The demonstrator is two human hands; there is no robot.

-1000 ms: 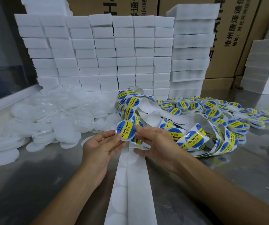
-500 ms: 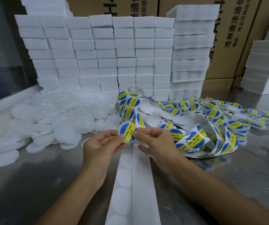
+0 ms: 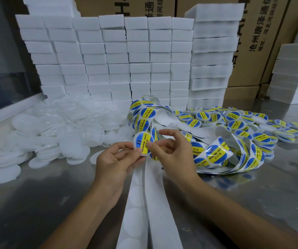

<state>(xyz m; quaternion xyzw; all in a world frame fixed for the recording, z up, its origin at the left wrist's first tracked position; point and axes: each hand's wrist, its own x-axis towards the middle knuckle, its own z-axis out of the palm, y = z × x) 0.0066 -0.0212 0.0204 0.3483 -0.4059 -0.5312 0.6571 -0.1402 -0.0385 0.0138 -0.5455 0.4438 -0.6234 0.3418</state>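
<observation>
L hand point(image 3: 116, 164) & R hand point(image 3: 176, 153) hold a lid point(image 3: 142, 141) above the desk point(image 3: 37, 203), mid-frame, just before the label strip point(image 3: 214, 155). L fingers point(image 3: 131, 157) pinch its left edge. R thumb + forefinger pinch its right side, the rest spread. Plain lids point(image 3: 63, 126) lie left.

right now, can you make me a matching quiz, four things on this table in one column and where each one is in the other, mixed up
1 held lid
2 plain white lids
3 labelled lids
4 foam blocks

a stacked at the back
b heaped on the right
c gripped by the left hand, right hand pinching it
d heaped on the left

Pairs: 1-c; 2-d; 3-b; 4-a
</observation>
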